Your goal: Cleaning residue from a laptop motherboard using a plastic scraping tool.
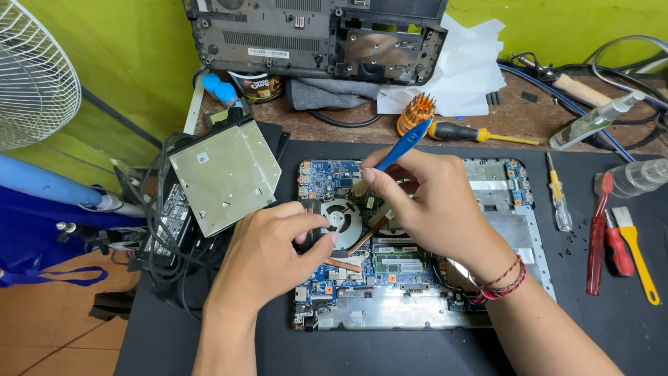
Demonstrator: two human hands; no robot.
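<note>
Right hand (438, 209) pinching blue-handled brush (396, 150) w/ fingers mid-handle, bristles working at laptop board (390, 264) beside fan (341, 217). Left hand (271, 254) fingers pressing fan hub. Brush looking light, stiff; board on table (612, 327) looking fragile — gripping by edges likely safest.

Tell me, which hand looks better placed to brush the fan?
Probably the right hand: it holds the blue-handled brush just above the fan. The left hand only rests fingers on the fan.
</note>
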